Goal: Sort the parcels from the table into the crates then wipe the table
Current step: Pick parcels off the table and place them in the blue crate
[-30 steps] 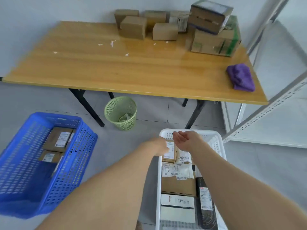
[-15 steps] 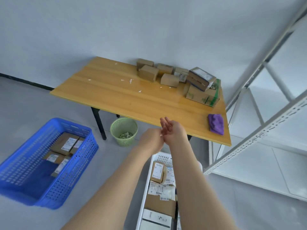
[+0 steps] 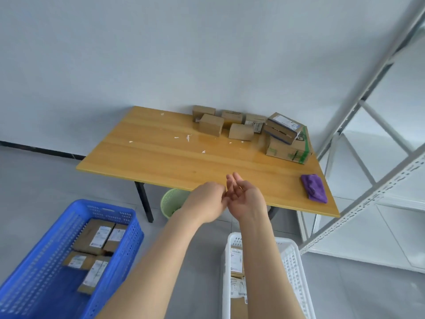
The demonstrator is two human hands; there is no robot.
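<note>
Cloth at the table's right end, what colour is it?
The cloth is plain purple; the head view, the only one, shows it clearly.

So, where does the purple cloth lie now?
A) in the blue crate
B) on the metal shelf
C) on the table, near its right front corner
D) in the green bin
C: the purple cloth lies on the table, by its right front corner, apart from the boxes at the back.

Parcels [image 3: 241, 131] on table [image 3: 161, 155] far right, cloth [image 3: 314, 187] at near right edge, wastebasket [image 3: 171, 201] underneath, left crate [image 3: 34, 284] and right crate [image 3: 292, 272] on floor in front.
</note>
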